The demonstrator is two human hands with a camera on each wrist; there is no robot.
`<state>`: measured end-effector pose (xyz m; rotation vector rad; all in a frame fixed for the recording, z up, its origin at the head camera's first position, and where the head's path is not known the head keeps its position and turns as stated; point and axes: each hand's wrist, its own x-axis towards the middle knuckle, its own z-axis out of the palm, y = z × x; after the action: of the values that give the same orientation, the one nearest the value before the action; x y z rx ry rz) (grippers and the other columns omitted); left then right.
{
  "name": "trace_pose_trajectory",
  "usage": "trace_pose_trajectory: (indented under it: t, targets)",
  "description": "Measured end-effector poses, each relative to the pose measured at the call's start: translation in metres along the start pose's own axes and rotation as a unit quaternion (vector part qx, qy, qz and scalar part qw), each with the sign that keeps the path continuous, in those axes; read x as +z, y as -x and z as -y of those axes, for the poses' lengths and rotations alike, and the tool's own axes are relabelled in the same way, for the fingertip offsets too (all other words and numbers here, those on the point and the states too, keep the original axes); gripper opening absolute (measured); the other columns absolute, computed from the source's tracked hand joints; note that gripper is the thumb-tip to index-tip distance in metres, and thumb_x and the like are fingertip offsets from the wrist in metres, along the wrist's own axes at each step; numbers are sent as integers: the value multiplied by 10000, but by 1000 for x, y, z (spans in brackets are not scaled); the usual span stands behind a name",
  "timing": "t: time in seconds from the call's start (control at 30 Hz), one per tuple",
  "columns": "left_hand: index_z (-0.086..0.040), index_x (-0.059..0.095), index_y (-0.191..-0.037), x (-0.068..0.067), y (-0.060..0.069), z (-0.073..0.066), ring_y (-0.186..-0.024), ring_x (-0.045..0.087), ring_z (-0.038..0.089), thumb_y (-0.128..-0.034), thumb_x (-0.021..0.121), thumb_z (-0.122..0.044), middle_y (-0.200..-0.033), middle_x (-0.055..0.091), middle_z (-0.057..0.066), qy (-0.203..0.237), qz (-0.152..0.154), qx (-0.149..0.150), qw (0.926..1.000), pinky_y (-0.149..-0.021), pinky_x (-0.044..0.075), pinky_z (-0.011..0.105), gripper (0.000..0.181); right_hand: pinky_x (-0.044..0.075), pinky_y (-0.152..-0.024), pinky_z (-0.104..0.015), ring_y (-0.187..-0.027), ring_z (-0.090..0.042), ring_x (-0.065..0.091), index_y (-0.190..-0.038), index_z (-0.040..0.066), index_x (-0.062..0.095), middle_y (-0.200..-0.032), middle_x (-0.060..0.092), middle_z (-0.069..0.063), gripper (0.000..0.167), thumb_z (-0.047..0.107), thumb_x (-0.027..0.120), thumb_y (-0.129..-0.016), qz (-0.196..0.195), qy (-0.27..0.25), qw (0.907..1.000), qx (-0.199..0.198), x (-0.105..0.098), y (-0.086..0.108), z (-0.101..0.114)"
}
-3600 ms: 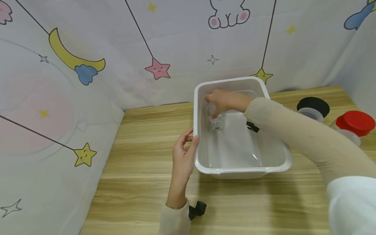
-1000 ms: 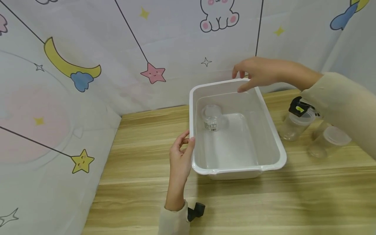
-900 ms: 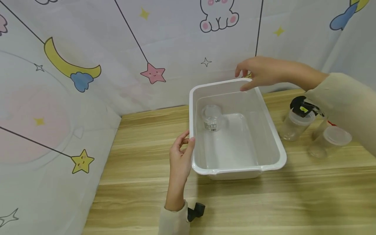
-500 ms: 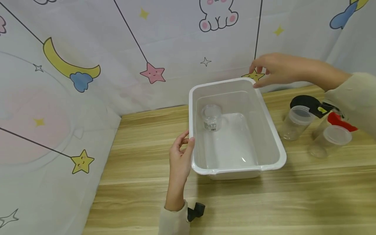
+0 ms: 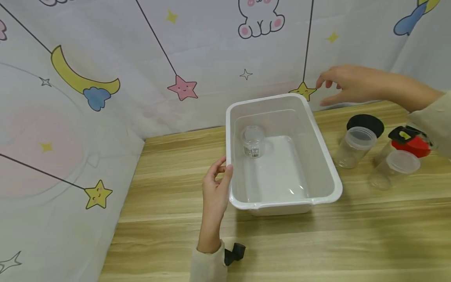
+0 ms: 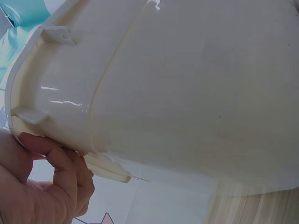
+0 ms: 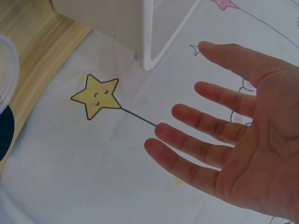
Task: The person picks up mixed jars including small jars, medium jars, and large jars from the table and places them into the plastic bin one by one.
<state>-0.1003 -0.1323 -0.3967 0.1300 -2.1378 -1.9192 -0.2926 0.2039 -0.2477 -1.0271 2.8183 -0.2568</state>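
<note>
White tub [image 5: 278, 168], 1: rim gripped in curled left hand [image 5: 215, 192]; steady pressure advisable. Clear jar [image 5: 253, 141], 1: inside, forward-right of those fingers. Right hand [image 5: 356, 83], 1: unladen, fingers apart.

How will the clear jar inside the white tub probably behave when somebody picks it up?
The clear jar is probably light for its size, since its see-through walls look thin. Its smooth, glossy surface may feel a little slippery. If knocked onto its side, it could roll, because its body looks round.
</note>
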Motion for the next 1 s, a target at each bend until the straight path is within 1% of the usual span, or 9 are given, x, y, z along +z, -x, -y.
trace_pose_trajectory:
  t: [0.13, 0.27, 0.43, 0.63, 0.73, 0.83, 0.93, 1.0]
  targets:
    - [-19, 596, -1340, 0, 0, 1, -669, 666, 189, -1007, 612, -197, -1020, 591, 157, 18, 9, 18, 10000, -650, 598, 396, 378, 517, -827, -561, -1007, -418, 580, -1282, -13, 563, -1189, 574, -268, 503, 305, 722, -926, 38, 30, 10000, 21, 1, 4, -6]
    - [-20, 596, -1341, 0, 0, 0, -667, 665, 181, -1007, 612, -196, -1018, 590, 158, 54, 22, 30, 10000, -659, 600, 440, 378, 528, -817, -553, -980, -407, 594, -1269, -23, 566, -1173, 584, -274, 514, 307, 738, -915, 62, 93, 9999, 41, 3, 7, -12]
    - [-17, 596, -1339, 1, 0, 0, -677, 673, 213, -1006, 612, -186, -1013, 588, 158, 85, 21, 33, 10000, -657, 601, 443, 374, 533, -809, -549, -952, -394, 601, -1253, -27, 574, -1150, 589, -270, 509, 297, 752, -903, 60, 162, 9998, 103, 7, 11, -19]
    - [-20, 596, -1341, 1, 0, -1, -668, 669, 187, -1006, 611, -187, -1015, 587, 157, 74, 31, 24, 10000, -666, 598, 474, 374, 525, -804, -546, -944, -386, 598, -1245, -18, 574, -1141, 588, -261, 494, 286, 754, -900, 91, 156, 9997, 177, 10, 20, -28]
    - [-17, 595, -1341, 1, 0, 0, -669, 669, 198, -1007, 612, -189, -1013, 587, 156, 58, 23, 22, 10000, -657, 600, 447, 376, 530, -794, -539, -938, -380, 596, -1252, -14, 566, -1143, 585, -260, 508, 289, 761, -893, 166, 136, 9995, 242, 11, 23, -32]
    - [-17, 596, -1340, 1, 0, -1, -666, 665, 210, -1006, 614, -187, -1013, 586, 153, 47, 2, -9, 10000, -643, 598, 398, 376, 540, -782, -540, -943, -388, 597, -1270, -18, 555, -1151, 579, -276, 559, 321, 772, -882, 277, 129, 9990, 334, 12, 26, -35]
    - [-22, 598, -1341, 0, 0, -1, -654, 658, 223, -1005, 617, -190, -1014, 585, 148, 18, -11, -37, 10000, -642, 596, 395, 376, 546, -775, -538, -940, -388, 602, -1276, -26, 553, -1141, 584, -280, 609, 345, 794, -857, 347, 118, 9987, 367, 14, 28, -37]
    - [-25, 598, -1341, 0, 1, -2, -654, 655, 253, -1004, 618, -192, -1015, 585, 145, -15, -22, -46, 10000, -641, 593, 401, 377, 551, -771, -534, -934, -381, 605, -1271, -29, 558, -1128, 591, -273, 620, 345, 807, -843, 377, 98, 9985, 373, 16, 29, -38]
